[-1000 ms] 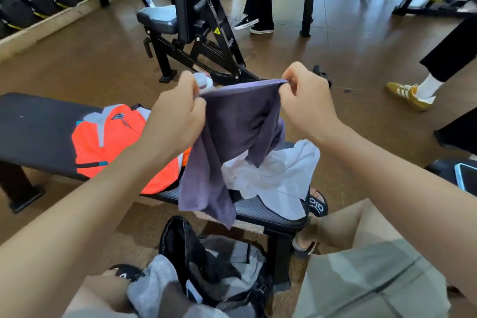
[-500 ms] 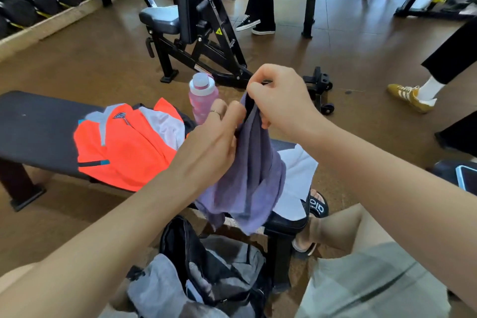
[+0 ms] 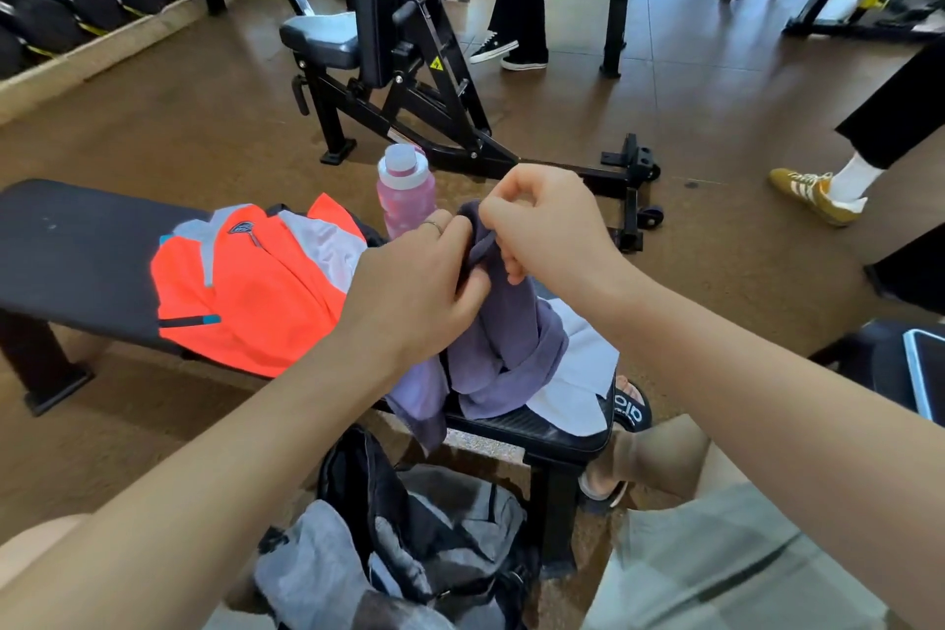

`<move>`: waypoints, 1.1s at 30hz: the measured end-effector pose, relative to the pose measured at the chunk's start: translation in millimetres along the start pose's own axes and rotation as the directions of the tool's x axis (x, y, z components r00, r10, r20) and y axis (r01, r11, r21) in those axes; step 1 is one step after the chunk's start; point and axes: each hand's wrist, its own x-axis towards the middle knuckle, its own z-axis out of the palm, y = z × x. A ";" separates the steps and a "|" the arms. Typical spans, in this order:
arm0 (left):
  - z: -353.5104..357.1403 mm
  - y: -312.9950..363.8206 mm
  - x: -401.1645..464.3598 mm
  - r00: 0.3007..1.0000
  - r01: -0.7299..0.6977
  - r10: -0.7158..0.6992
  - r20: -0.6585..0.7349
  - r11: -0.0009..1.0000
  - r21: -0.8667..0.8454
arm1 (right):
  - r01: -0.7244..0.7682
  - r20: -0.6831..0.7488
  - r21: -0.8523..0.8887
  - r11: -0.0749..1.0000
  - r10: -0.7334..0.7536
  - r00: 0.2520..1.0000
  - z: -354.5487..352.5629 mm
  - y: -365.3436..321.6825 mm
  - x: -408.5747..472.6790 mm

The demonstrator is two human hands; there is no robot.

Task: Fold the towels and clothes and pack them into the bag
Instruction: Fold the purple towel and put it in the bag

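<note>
Fingers of the left hand and right hand pinch the purple towel's top edge together above the black padded bench. Left lies an orange jersey; a pink bottle stands behind; white cloth lies partly hidden beneath the soft drape. The dark bag gapes below, cut off.

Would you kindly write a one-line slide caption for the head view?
Both hands, left hand and right hand, pinch a purple towel together above the black bench, open bag below.
</note>
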 end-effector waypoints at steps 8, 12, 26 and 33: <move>-6.8 0.8 5.3 0.987 -0.133 0.148 -0.064 0.972 0.193 | 0.241 -0.026 -0.389 0.889 -0.272 0.962 -4.7 15.0 2.5; -6.6 -2.9 5.9 0.982 -0.188 0.188 0.023 0.950 0.248 | 0.200 0.114 -0.529 0.825 -0.164 0.980 -9.3 21.1 9.6; 32.5 -4.6 -24.5 0.993 0.076 -0.069 0.091 0.994 -0.076 | 0.128 -0.099 -0.155 0.979 -0.145 0.985 -1.4 -0.4 10.5; 6.0 -33.1 -27.9 0.989 0.105 -0.106 0.104 0.994 0.013 | 0.333 -0.074 -0.556 0.762 -0.444 0.893 -33.0 6.2 21.1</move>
